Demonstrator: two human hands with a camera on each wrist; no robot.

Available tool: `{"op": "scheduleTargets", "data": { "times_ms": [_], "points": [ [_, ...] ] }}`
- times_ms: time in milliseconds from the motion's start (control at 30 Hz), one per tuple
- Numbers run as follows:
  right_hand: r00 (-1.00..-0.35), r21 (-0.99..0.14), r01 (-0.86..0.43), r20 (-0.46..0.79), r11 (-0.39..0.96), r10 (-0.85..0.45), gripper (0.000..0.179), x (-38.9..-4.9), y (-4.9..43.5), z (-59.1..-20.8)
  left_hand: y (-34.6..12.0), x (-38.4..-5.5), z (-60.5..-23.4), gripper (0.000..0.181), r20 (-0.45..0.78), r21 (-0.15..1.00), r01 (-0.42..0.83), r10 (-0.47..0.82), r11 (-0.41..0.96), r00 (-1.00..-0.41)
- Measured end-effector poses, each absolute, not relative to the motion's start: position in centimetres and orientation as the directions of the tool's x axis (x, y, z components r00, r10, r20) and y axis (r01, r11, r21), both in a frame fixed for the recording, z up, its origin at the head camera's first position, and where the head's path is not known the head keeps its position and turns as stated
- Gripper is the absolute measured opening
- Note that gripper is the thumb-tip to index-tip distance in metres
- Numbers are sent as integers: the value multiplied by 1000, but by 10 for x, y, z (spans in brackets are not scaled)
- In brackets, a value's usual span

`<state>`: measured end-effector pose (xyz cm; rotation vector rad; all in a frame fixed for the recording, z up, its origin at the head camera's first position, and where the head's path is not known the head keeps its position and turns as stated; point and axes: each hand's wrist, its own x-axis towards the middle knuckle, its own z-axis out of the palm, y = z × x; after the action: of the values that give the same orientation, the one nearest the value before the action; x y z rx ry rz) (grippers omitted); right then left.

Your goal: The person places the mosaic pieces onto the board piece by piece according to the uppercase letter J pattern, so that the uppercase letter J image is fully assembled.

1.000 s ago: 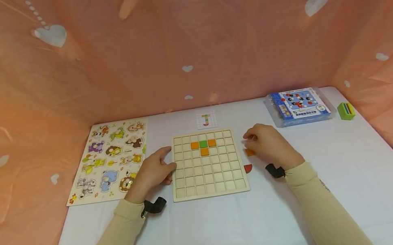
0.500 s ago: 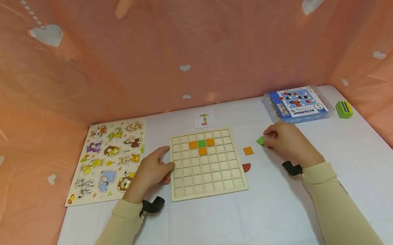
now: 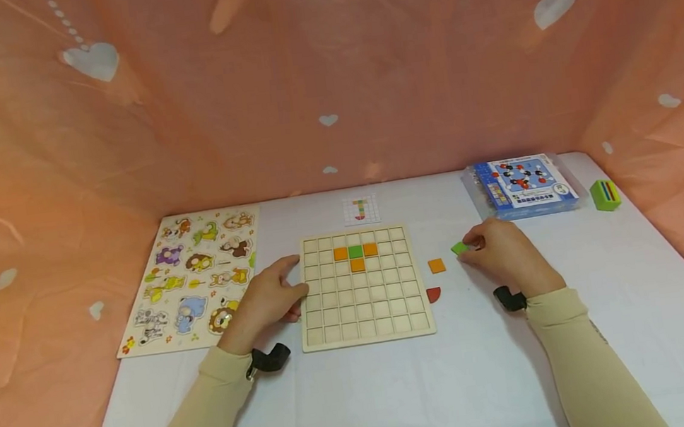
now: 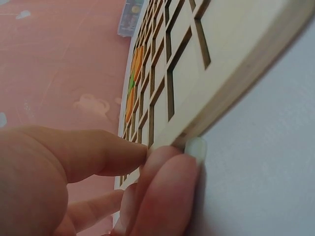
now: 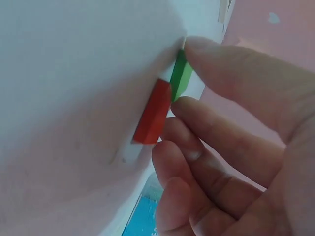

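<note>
A wooden grid board [image 3: 335,314] lies on the white table, with several orange and green square tiles set in its upper rows. My left hand [image 3: 265,295] holds the board's left edge; in the left wrist view, the fingertips [image 4: 170,182] are curled against its side. To the board's right, my right hand [image 3: 504,254] pinches a green square tile [image 3: 459,248] between thumb and finger. Close to those fingers, in the right wrist view, is a red piece [image 5: 153,114], hidden behind the hand in the head view. A loose orange tile [image 3: 437,266] lies between board and right hand.
A red quarter-round piece [image 3: 434,295] lies against the board's right edge. Behind the board is a small pattern card [image 3: 361,209]. An animal puzzle board [image 3: 193,281] lies at left; a boxed molecule set [image 3: 527,187] and a green block [image 3: 605,195] stand at back right.
My right hand has moved right, away from over the orange tile, which now shows fully, and pinches the green tile. My left hand has stayed at the board's edge.
</note>
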<state>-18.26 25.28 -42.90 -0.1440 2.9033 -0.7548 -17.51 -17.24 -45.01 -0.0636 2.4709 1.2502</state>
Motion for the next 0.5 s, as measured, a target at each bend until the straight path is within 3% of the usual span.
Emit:
{"op": "scheduleTargets", "data": {
  "times_ms": [500],
  "points": [
    [-990,-474,-81,-62,877,-125,28,-181,251,-429,-172,-174,-448,72,-354,774,-218,121,594,-928]
  ]
}}
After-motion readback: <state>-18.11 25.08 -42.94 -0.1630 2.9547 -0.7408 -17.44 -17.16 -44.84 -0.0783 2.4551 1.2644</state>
